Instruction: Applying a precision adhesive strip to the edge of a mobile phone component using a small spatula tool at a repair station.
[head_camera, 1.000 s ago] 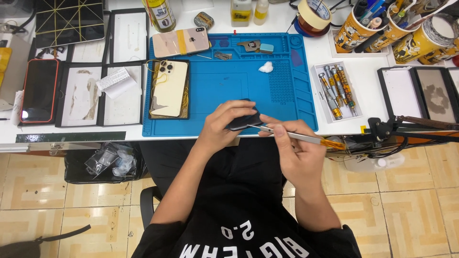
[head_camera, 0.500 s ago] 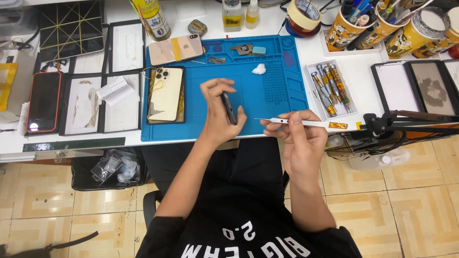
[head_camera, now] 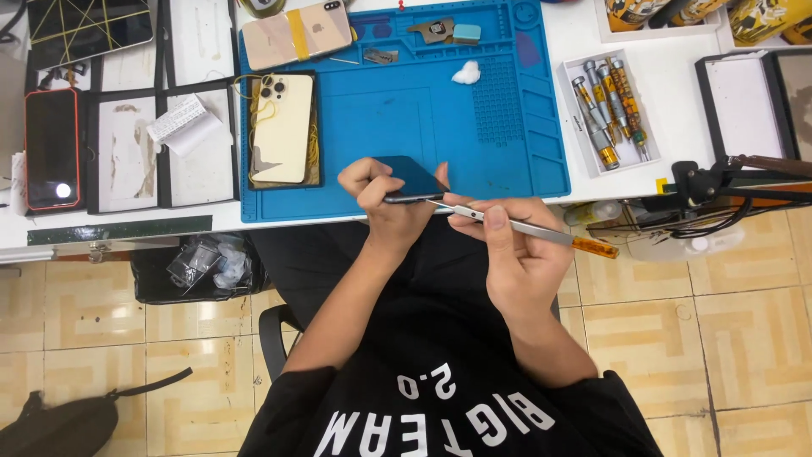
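Closest to us, just off the near edge of the bench, our left hand (head_camera: 385,199) is clamped around a dark phone (head_camera: 413,180), gripping it by its edges and tilting it up toward our chest, while our right hand (head_camera: 507,254) pinches a slim metal screwdriver (head_camera: 524,228) with an amber handle, its tip touching the phone's lower edge. Half a second ago the phone stood upright on its side over the blue work mat (head_camera: 474,127) and the tool hovered apart from it; now the two have come together off the mat, so we judge the work has moved from positioning to actually working at a point on the phone's edge. Beyond our hands, the mat carries a pale gold phone back (head_camera: 282,127) lying on a dark tray at its left side, a second pinkish phone (head_camera: 298,32) near the top, and a small white wad (head_camera: 466,73). Farther right sits a tray of screwdrivers (head_camera: 607,110); to the left, a red-cased phone (head_camera: 52,148). Below the bench we see tiled floor (head_camera: 744,338).
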